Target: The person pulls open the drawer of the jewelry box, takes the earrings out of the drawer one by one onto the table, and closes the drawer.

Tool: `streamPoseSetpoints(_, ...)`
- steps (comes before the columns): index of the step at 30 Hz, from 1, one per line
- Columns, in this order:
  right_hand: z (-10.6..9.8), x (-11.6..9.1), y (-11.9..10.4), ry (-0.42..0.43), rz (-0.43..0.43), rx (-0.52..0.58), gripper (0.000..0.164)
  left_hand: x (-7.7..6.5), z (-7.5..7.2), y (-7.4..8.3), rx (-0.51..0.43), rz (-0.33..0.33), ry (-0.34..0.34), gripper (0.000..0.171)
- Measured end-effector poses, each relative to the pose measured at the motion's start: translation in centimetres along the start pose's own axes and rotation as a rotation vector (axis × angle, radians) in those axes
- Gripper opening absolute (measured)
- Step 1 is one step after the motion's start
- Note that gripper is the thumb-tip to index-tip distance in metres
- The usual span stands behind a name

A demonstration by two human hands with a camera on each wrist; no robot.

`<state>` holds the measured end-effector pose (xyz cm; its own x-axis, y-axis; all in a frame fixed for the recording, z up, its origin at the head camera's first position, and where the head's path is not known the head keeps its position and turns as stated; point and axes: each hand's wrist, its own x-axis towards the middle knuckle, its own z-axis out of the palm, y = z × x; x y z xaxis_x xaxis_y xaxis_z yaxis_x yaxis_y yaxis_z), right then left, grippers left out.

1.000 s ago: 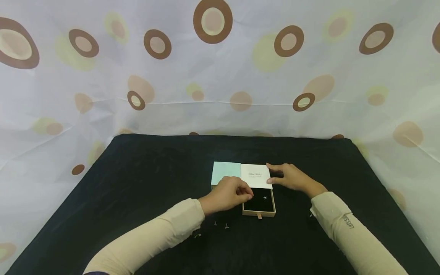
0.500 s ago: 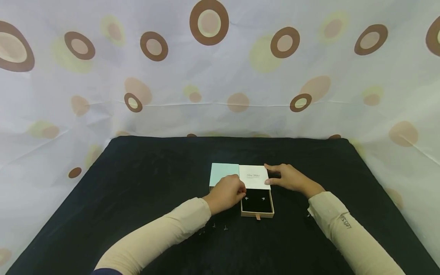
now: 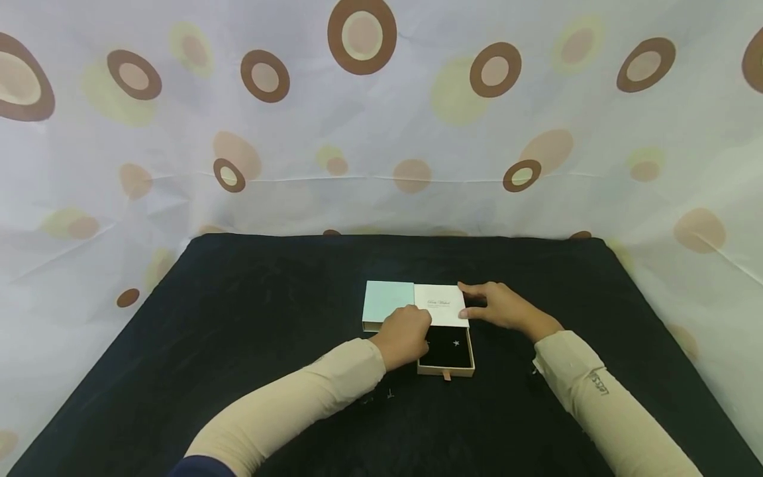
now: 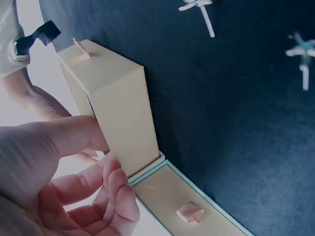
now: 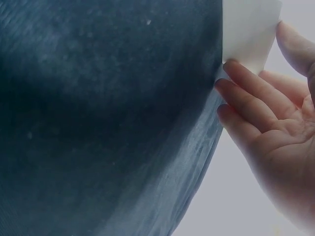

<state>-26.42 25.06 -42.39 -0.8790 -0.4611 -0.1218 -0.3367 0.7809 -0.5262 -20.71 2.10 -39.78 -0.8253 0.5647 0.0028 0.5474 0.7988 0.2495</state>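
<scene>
A jewellery box stands on the black cloth, with a white top [image 3: 440, 303] and a mint-green top [image 3: 387, 299] side by side. Its pulled-out drawer [image 3: 446, 371] has a black lining and a ribbon tab. One small star earring [image 3: 456, 343] sits in the lining; another shows only partly beside my left thumb. My left hand [image 3: 403, 336] reaches over the drawer's left wall [image 4: 125, 120], fingers curled, thumb tip hidden inside. Whether it pinches anything is hidden. My right hand [image 3: 502, 307] touches the white top's right edge with nearly straight fingers [image 5: 251, 88] and thumb.
More small star earrings lie on the cloth, such as one star earring [image 3: 390, 393] in front of the box and one star earring [image 4: 302, 51] in the left wrist view. Beside the drawer is a closed second drawer front [image 4: 162, 196] with its own tab.
My left hand has shifted and turned over the drawer's left edge, its thumb now down by the left earring, which showed fully half a second ago. My right hand stays at the box edge.
</scene>
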Motion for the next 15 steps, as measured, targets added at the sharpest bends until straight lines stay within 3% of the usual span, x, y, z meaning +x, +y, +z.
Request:
streamPoseSetpoints(5,0.08,0.03,-0.05,-0.002,-0.004,0.011,0.077,0.19,0.25,0.13,0.013,-0.02,0.01,0.021)
streamPoseSetpoints(9,0.04,-0.03,-0.14,0.001,-0.001,0.014,0.076,0.35,0.4,-0.05,0.02,-0.031,0.033,0.005)
streamPoseSetpoints(15,-0.07,-0.12,-0.19,0.005,0.008,0.018,0.075,0.53,0.57,-0.32,-0.002,-0.054,0.045,0.032)
